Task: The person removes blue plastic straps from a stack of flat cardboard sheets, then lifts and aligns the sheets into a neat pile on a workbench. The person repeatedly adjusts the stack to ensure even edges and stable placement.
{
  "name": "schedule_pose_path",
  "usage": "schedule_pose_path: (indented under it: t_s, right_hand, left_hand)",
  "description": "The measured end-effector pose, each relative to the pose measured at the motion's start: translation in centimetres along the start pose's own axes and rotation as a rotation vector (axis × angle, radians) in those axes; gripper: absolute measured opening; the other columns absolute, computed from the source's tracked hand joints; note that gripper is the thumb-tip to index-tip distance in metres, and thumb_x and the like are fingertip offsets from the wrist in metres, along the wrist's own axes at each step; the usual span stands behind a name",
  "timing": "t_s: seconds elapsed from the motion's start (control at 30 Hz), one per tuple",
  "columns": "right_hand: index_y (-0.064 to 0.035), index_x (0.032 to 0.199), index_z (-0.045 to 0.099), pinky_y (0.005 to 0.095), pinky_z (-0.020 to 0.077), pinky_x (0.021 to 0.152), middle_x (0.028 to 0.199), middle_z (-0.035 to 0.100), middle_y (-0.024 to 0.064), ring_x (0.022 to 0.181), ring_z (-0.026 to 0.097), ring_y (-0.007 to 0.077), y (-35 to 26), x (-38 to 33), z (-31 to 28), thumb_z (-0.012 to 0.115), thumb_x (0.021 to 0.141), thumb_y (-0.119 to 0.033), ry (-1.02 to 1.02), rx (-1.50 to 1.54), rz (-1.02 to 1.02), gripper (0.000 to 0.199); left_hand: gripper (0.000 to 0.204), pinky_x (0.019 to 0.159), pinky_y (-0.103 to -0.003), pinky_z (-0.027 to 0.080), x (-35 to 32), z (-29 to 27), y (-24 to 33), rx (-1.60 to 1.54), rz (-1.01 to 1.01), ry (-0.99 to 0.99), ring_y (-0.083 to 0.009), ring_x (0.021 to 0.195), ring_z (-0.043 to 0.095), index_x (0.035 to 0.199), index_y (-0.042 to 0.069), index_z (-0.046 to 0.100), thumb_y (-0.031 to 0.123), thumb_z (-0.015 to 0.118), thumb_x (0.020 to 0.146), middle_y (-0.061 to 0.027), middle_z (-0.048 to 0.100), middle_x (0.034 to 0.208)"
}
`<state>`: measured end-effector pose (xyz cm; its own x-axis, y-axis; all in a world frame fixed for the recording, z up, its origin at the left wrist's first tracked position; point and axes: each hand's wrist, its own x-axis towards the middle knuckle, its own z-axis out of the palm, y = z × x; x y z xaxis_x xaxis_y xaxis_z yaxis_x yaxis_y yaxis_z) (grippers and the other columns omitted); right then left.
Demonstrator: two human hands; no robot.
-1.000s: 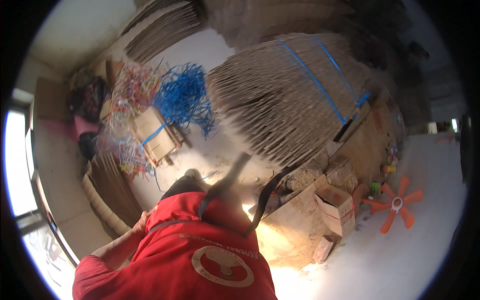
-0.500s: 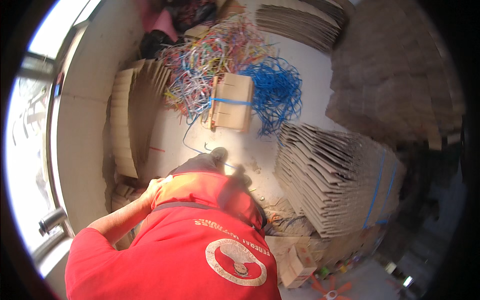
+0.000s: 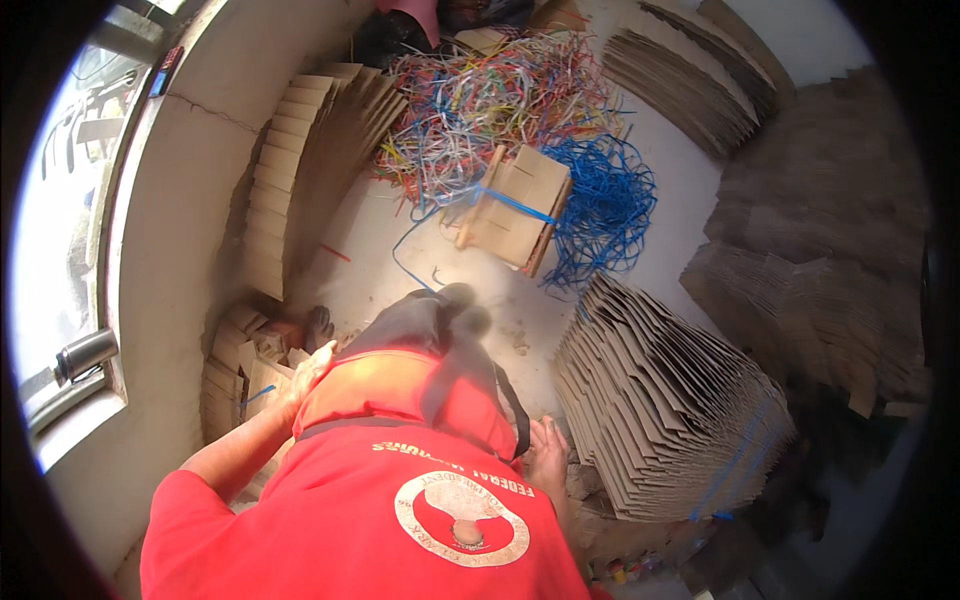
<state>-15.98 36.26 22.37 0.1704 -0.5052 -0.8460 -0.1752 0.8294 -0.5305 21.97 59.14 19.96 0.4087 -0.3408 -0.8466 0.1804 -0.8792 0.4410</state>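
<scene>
My left hand [image 3: 315, 370] rests by my left hip against the orange and red cloth at my waist, fingers stretched out, holding nothing visible. On the other side, my right hand [image 3: 547, 450] hangs beside my right hip with its fingers loosely apart and nothing visible in it. Ahead of my feet, a bundle of flat cardboard [image 3: 525, 192] lies in a wooden frame [image 3: 483, 195]. A blue strap [image 3: 515, 205] runs across the bundle. Neither hand touches it. Nearest to my right hand is a large stack of flattened cardboard [image 3: 655, 390].
A heap of multicoloured strapping strips [image 3: 480, 110] and a tangle of blue strapping [image 3: 610, 210] lie beyond and beside the bundle. More cardboard stacks stand at the left wall [image 3: 290, 160], far right [image 3: 690, 75] and right [image 3: 820, 210]. A window [image 3: 75, 220] is at left.
My view has turned, so the bundle and stacks appear shifted right. My right hand has come into sight beside my hip. The left hand stays at the left hip.
</scene>
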Motion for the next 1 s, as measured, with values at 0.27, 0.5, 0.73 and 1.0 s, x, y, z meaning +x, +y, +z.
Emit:
schedule_pose_path:
  t_s: [0.27,0.5,0.73,1.0]
  right_hand:
    - [-0.0002,0.128,0.045,0.0432,0.0549,0.077,0.112,0.061,0.0195,0.096,0.064,0.0283,2.1,11.8,-3.7,0.059,0.093,-0.031,0.098,0.042,0.221,0.048]
    - [-0.006,0.121,0.054,0.0364,0.0545,0.064,0.093,0.066,0.0108,0.077,0.066,0.0233,4.0,24.4,-6.2,0.062,0.089,-0.024,0.102,-0.079,0.185,0.037]
    - [-0.0057,0.133,0.049,0.0342,0.0515,0.065,0.096,0.066,0.0068,0.077,0.063,0.0171,-1.6,31.9,0.7,0.069,0.082,-0.019,0.161,-0.333,0.193,0.056]
    - [0.0013,0.148,0.022,0.0363,0.0448,0.094,0.135,0.048,0.0225,0.114,0.054,0.028,-5.8,42.6,7.7,0.08,0.07,-0.016,0.333,-0.437,0.011,0.098]
  left_hand:
    - [0.067,0.104,-0.035,0.039,-2.9,1.0,-0.4,-0.286,0.219,-0.243,-0.0227,0.123,0.05,0.143,0.003,0.037,0.046,0.05,0.093,-0.0153,0.053,0.135]
    - [0.065,0.105,-0.033,0.037,4.2,4.6,-0.6,-0.3,0.117,-0.208,-0.0214,0.125,0.047,0.141,-0.003,0.038,0.035,0.058,0.092,-0.0152,0.05,0.137]
    - [0.074,0.11,-0.037,0.031,14.2,4.3,10.1,-0.189,0.061,-0.277,-0.0282,0.134,0.039,0.142,-0.006,0.035,0.027,0.07,0.085,-0.02,0.045,0.141]
    - [0.102,0.111,-0.039,0.03,34.5,8.3,17.2,0.373,0.255,-0.17,-0.0317,0.137,0.035,0.144,-0.004,0.032,0.037,0.084,0.065,-0.0231,0.037,0.146]
